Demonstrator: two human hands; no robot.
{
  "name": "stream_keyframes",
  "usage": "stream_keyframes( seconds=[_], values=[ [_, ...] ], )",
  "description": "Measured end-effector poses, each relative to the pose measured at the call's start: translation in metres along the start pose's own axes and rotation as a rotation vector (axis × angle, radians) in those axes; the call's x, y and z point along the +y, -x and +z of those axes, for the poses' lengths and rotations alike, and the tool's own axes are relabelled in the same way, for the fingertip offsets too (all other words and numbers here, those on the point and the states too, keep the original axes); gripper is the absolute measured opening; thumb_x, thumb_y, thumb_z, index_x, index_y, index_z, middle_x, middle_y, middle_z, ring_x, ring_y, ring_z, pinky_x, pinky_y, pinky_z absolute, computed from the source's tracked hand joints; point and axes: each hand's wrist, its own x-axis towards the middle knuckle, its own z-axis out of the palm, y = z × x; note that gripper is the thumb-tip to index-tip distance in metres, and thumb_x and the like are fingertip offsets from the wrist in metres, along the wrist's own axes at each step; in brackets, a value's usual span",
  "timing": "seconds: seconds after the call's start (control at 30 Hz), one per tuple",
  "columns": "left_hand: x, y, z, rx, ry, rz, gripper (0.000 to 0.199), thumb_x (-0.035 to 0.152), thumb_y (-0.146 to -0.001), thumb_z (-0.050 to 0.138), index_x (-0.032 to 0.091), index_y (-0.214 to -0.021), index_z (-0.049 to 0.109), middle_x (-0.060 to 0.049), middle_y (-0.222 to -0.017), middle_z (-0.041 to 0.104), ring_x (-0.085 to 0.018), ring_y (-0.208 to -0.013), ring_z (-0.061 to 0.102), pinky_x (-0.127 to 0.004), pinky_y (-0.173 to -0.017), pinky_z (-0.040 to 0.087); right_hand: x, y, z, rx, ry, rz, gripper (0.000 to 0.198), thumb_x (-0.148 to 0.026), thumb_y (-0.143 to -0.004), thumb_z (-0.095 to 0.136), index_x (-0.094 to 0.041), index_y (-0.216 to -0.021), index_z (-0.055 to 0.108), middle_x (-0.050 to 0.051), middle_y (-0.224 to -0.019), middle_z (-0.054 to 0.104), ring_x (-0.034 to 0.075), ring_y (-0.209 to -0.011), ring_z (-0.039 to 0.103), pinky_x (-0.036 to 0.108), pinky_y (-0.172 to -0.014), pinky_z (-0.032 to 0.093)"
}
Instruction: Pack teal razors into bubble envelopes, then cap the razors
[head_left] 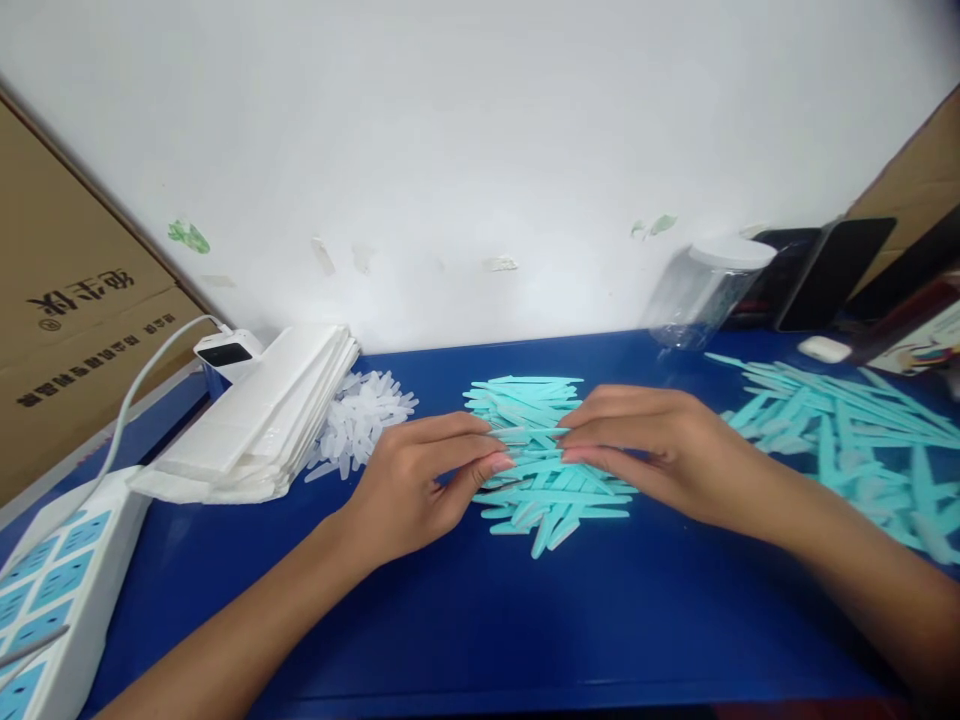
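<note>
My left hand (431,480) and my right hand (660,450) face each other over a heap of teal eyebrow razors (555,500) in the middle of the blue table. Between them a slim teal eyebrow razor (529,436) lies level, its two ends pinched by the fingertips of either hand. Something clear shows just below it by the left fingertips, too small to make out. Beside my left hand is a pile of small translucent caps (364,410). To the right of my right forearm spreads a second heap of teal razors (832,420).
Flat white packets (262,420) are stacked at the left, near a white device with a dark screen (225,355) and a power strip (75,580). A clear jar with a white lid (697,295) leans at the back right, near a dark phone (832,270). Cardboard (67,300) borders the left.
</note>
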Motion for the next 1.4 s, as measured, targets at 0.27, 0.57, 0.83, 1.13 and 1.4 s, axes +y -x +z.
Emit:
stream_keyframes(
  seconds=[0.27, 0.57, 0.83, 1.13, 1.4],
  values=[
    [-0.015, -0.004, -0.027, -0.004, -0.113, -0.078, 0.007, 0.02, -0.101, 0.073, 0.02, -0.098, 0.079, -0.004, -0.095, 0.082, -0.016, -0.086, 0.076, -0.026, -0.079, 0.058, 0.02, 0.005, -0.014, 0.028, 0.134, 0.044, 0.018, -0.03, -0.107, 0.067, -0.024, -0.108, 0.084, 0.008, -0.11, 0.084, 0.025, -0.099, 0.076, 0.04, -0.082, 0.061],
    [-0.052, -0.001, -0.075, -0.22, -0.835, -0.348, 0.044, 0.048, -0.112, 0.048, 0.023, -0.103, 0.083, -0.008, -0.107, 0.082, -0.027, -0.095, 0.078, -0.036, -0.074, 0.053, 0.03, 0.0, 0.01, 0.036, 0.202, 0.05, 0.019, -0.029, -0.107, 0.066, -0.021, -0.108, 0.083, 0.011, -0.104, 0.084, 0.027, -0.099, 0.075, 0.044, -0.086, 0.062],
    [-0.065, -0.002, -0.09, -0.468, -0.898, -0.639, 0.045, 0.05, -0.107, 0.048, 0.023, -0.102, 0.083, -0.013, -0.092, 0.081, -0.036, -0.09, 0.075, -0.038, -0.065, 0.045, 0.037, 0.002, 0.004, 0.102, 0.2, 0.112, 0.026, -0.031, -0.106, 0.066, -0.021, -0.128, 0.078, 0.012, -0.117, 0.081, 0.028, -0.111, 0.073, 0.046, -0.092, 0.063],
    [-0.067, 0.001, -0.088, -0.475, -0.991, -0.724, 0.04, 0.048, -0.106, 0.051, 0.022, -0.118, 0.08, -0.016, -0.097, 0.082, -0.039, -0.095, 0.077, -0.038, -0.069, 0.048, 0.029, 0.002, -0.009, 0.072, 0.168, 0.194, 0.025, -0.043, -0.103, 0.07, -0.022, -0.094, 0.08, 0.007, -0.088, 0.079, 0.023, -0.086, 0.07, 0.037, -0.073, 0.054],
    [-0.061, -0.003, -0.076, -0.439, -0.991, -0.689, 0.044, 0.051, -0.108, 0.046, 0.021, -0.121, 0.076, -0.015, -0.098, 0.081, -0.038, -0.094, 0.076, -0.037, -0.068, 0.045, 0.003, 0.001, 0.006, -0.298, 0.076, 0.26, 0.041, -0.051, -0.084, 0.091, -0.022, -0.08, 0.063, 0.0, -0.082, 0.067, 0.015, -0.069, 0.058, 0.027, -0.058, 0.04]
  ],
)
